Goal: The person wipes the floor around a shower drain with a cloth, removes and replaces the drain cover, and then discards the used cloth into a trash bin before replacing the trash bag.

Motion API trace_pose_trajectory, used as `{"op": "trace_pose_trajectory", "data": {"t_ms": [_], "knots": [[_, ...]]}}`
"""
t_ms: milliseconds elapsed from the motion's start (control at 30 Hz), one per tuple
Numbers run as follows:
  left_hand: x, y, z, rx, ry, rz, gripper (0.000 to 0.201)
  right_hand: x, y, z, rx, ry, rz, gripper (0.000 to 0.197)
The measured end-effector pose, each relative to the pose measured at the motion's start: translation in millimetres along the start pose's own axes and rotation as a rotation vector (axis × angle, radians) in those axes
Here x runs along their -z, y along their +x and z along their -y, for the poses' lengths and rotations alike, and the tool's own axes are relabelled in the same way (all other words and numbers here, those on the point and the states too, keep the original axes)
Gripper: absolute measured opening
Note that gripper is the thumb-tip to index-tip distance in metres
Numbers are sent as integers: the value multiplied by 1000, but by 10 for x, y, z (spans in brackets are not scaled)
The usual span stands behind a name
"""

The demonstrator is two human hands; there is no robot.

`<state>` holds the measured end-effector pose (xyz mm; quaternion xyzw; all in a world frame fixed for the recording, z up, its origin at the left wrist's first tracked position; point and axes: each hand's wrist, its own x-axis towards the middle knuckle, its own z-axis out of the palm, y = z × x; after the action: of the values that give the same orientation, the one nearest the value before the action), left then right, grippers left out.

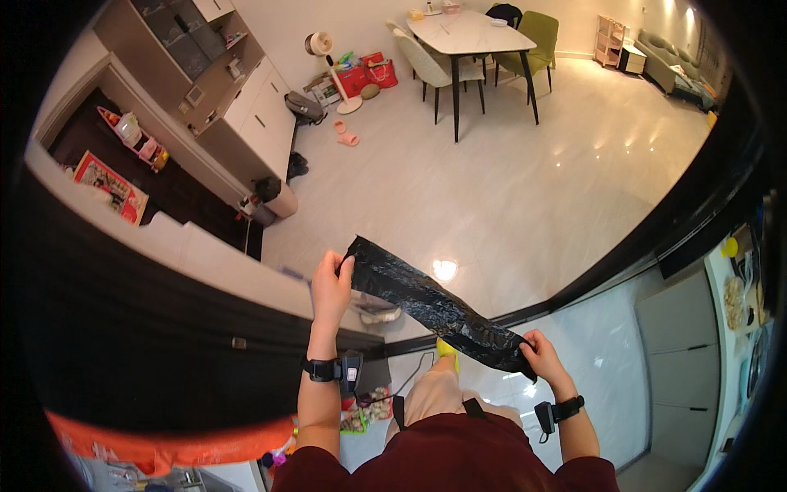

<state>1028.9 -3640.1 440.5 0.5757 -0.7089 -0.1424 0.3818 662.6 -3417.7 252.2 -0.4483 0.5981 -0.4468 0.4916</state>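
Left of centre, the left hand [330,284] pinches the upper end of a black plastic strip [434,303], fingertips partly hidden, forearm [320,410] upright. The strip slants down above the pale, reflective floor [393,189], folds hard to make out, to the right hand [548,361], set lower and pinching the other end. Farther right, a white counter [732,361] over grey cabinets [680,373] is cut off by the dark lens rim.

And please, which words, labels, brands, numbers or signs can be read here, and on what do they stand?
None can be read.
Black plastic bag: no readable text.
Left wrist device: label too small.
Orange-red cloth: pale markings, blurred.
Red-bordered poster: too small.
Red bag: too small.
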Motion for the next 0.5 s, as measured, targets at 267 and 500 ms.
{"op": "trace_pose_trajectory", "data": {"t_ms": [267,500], "knots": [[-980,2231,353,12,-286,-153,18,819,1869,819,-33,-115,-2,16],[-2390,4135,-119,-57,-463,-66,17,1682,3300,1335,-27,-241,-289,12]]}}
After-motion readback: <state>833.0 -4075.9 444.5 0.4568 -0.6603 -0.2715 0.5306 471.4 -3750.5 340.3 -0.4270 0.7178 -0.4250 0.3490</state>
